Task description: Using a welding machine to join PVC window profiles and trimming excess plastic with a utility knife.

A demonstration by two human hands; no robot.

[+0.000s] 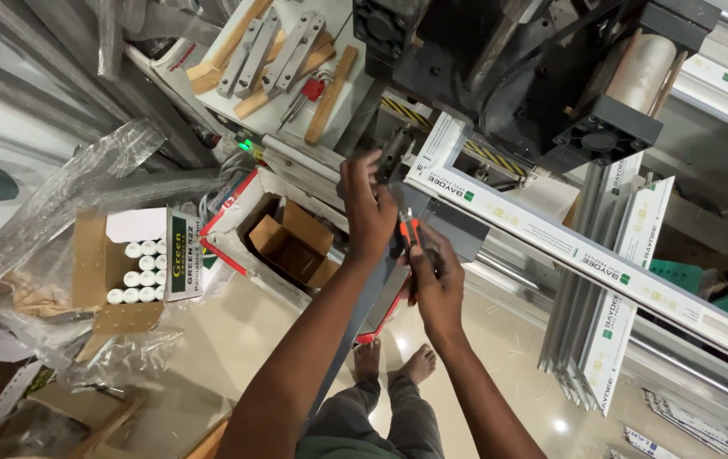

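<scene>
Left hand (370, 206): raised at the near end of the white window profile (568, 246), fingers curled shut around a small dark metal fitting (394, 155) at that end. Wrist bent, forearm running down toward the viewer.

Right hand (436, 276): just below and right of the left hand, nearly touching it. Fingers closed around the orange-and-black handle of a hand tool (408, 231), handle upright between thumb and fingers, top end pointing up toward the left hand. Tool tip hidden; kind of tool cannot be told.

White window profile: laid across the machine bed, running from the left hand's fingertips away to the lower right, green-and-black print along its face. Above both hands, the dark machine head (500, 76) with a pale cylinder (640, 68) on its right side.

Right of the right hand: further white profile lengths (611, 331) leaning upright against the machine frame.

Left of the left hand: open brown cardboard box (292, 246) on the floor; farther left, a carton of white-capped tubes (139, 272) and crumpled clear plastic wrap (83, 178).

Up and left of the left hand: work surface with wooden strips (330, 85) and grey metal bars (292, 47).

Below both hands: bare feet (394, 361) on the pale floor.
</scene>
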